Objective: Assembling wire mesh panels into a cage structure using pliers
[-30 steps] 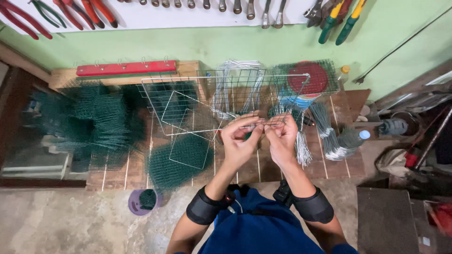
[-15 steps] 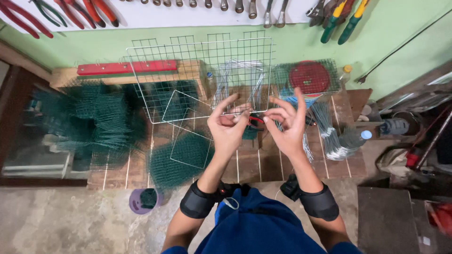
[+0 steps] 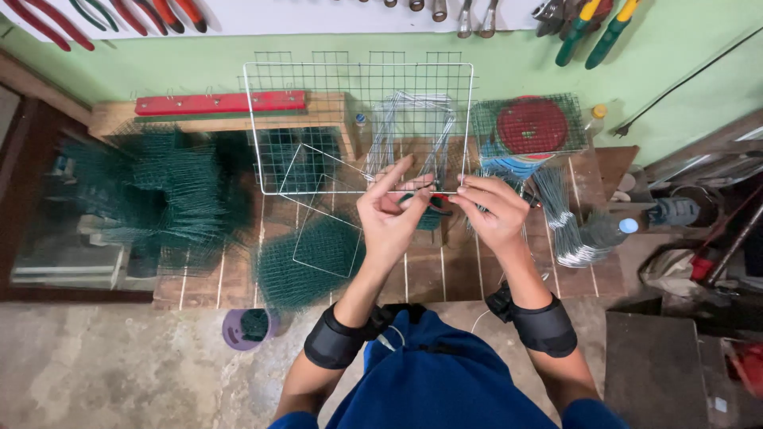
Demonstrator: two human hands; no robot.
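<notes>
The left hand (image 3: 389, 218) pinches the lower edge of a white wire grid panel (image 3: 358, 127), fingers curled on the thin rod; the right hand (image 3: 497, 210) is closed on the same edge, at three o'clock from the left; the panel stands upright at twelve o'clock from both hands; fuzzy green mesh pieces (image 3: 171, 199) lie at nine o'clock on the slatted wooden bench (image 3: 445, 270).

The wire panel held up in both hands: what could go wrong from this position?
1. The wire panel is gripped only along its bottom edge by the left hand and right hand, so it may tip or swing.
2. Its cut wire ends sit close to the fingers and could scratch them.
3. If it drops, it could snag on the green mesh and loose frames crowding the bench below.
</notes>
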